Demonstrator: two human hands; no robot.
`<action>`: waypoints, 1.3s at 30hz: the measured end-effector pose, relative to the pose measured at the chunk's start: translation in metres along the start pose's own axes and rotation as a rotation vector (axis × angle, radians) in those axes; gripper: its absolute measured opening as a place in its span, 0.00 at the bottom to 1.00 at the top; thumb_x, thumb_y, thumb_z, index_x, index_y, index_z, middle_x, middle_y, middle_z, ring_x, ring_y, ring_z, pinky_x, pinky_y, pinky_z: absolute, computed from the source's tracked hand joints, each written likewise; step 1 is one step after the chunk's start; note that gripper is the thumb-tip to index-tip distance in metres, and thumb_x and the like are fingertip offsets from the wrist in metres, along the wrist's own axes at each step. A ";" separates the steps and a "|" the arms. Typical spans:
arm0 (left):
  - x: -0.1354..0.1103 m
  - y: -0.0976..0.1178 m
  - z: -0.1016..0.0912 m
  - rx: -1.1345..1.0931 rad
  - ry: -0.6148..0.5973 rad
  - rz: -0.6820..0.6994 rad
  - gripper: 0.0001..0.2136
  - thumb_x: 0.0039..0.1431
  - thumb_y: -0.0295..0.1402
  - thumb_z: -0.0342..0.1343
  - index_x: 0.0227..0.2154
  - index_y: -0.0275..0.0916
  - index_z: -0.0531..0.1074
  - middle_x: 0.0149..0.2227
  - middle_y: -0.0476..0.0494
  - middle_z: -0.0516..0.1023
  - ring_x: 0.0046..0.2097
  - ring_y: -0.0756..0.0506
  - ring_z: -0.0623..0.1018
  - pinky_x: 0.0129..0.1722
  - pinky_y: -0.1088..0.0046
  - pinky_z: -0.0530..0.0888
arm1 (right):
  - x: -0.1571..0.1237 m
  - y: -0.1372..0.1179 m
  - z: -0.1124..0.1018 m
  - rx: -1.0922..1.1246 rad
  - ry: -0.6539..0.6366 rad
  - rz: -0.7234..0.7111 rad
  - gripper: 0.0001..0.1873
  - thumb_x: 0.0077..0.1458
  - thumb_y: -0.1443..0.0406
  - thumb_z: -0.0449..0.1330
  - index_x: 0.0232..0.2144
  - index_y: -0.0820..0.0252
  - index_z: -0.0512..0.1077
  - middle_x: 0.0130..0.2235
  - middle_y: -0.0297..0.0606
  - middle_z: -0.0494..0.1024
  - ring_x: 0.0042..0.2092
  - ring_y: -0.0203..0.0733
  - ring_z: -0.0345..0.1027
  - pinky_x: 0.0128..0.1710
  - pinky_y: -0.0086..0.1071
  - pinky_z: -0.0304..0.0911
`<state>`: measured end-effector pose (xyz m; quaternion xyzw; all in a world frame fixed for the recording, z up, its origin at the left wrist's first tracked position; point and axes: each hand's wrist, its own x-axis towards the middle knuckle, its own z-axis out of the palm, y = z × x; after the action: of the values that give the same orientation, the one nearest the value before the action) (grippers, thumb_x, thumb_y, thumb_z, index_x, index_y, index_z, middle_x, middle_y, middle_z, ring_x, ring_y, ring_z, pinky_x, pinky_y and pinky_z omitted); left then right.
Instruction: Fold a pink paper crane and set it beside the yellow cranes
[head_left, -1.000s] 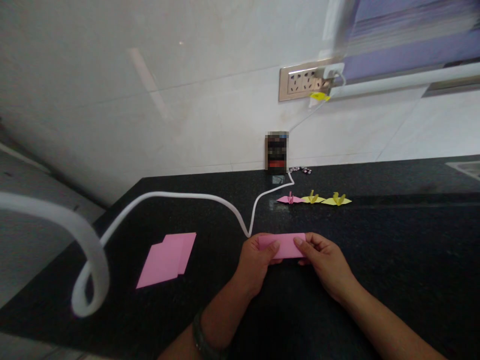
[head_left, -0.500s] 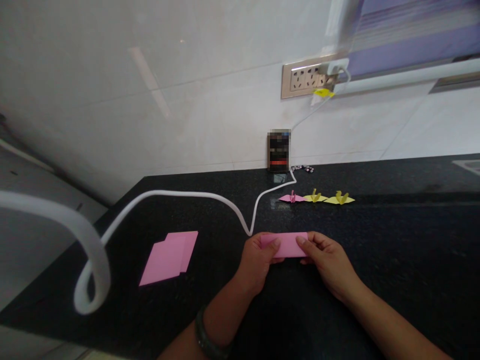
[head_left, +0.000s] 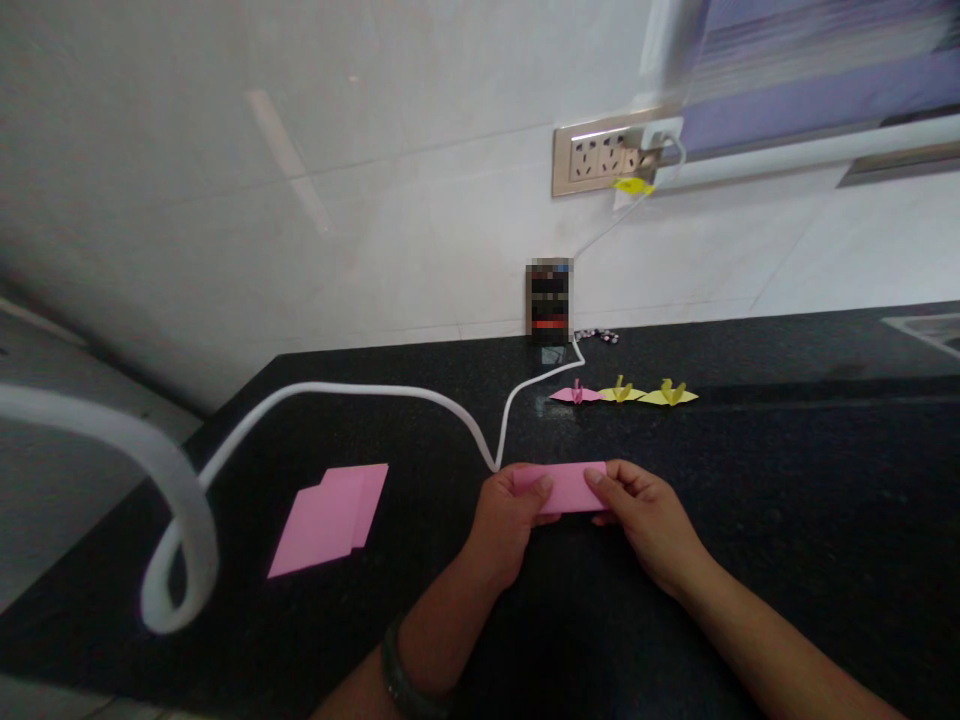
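Observation:
A folded strip of pink paper [head_left: 571, 488] is stretched between my two hands, low over the dark counter. My left hand [head_left: 504, 520] pinches its left end, thumb on top and fingers behind. At the right end, my right hand [head_left: 646, 520] grips it the same way, its thumb pressed on the near face. Beyond the hands stand folded paper cranes: a pink crane [head_left: 577, 394], a yellow crane [head_left: 621, 392] and another yellow crane [head_left: 669, 395], side by side in a row. Pink paper sheets [head_left: 326, 520] lie overlapping to the left.
A thick white flexible stem [head_left: 375, 388] curves across the counter [head_left: 450, 640] and loops close on the left. A phone-like device [head_left: 550, 300], its screen blurred, leans on the wall beside a beaded strand [head_left: 598, 336]. A charger [head_left: 654, 133] sits in the wall socket [head_left: 592, 160].
The view has shifted slightly, so the scene sits a little further left. Both hands keep the same hold on the pink paper.

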<state>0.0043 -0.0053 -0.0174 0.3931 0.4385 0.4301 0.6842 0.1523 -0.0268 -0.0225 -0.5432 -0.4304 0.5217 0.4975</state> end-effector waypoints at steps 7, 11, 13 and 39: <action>-0.001 0.000 0.000 -0.005 -0.013 0.001 0.13 0.45 0.36 0.55 0.32 0.32 0.67 0.30 0.43 0.70 0.32 0.49 0.71 0.28 0.75 0.70 | 0.000 -0.001 0.000 -0.007 0.003 -0.001 0.13 0.47 0.56 0.54 0.26 0.61 0.68 0.26 0.36 0.69 0.26 0.35 0.62 0.22 0.26 0.59; -0.001 0.000 0.000 -0.005 -0.021 0.009 0.13 0.46 0.35 0.55 0.33 0.32 0.67 0.31 0.43 0.70 0.32 0.49 0.71 0.28 0.75 0.70 | 0.000 -0.002 0.000 -0.014 -0.004 0.003 0.13 0.48 0.56 0.53 0.27 0.61 0.68 0.27 0.36 0.69 0.27 0.35 0.61 0.22 0.27 0.59; -0.001 0.000 0.000 0.001 -0.022 0.006 0.13 0.46 0.35 0.55 0.33 0.32 0.66 0.31 0.42 0.70 0.33 0.49 0.71 0.29 0.75 0.70 | -0.001 -0.002 0.000 -0.021 -0.007 0.004 0.13 0.48 0.56 0.53 0.27 0.61 0.68 0.27 0.36 0.69 0.27 0.35 0.61 0.22 0.26 0.59; 0.000 -0.001 -0.001 0.061 0.036 0.003 0.13 0.46 0.38 0.54 0.31 0.32 0.67 0.30 0.43 0.69 0.32 0.49 0.70 0.26 0.76 0.70 | 0.000 -0.001 -0.001 -0.004 0.015 0.008 0.13 0.47 0.56 0.54 0.25 0.61 0.68 0.26 0.34 0.69 0.26 0.34 0.61 0.22 0.26 0.59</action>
<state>0.0041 -0.0052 -0.0184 0.4065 0.4632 0.4246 0.6632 0.1537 -0.0268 -0.0220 -0.5498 -0.4255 0.5187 0.4976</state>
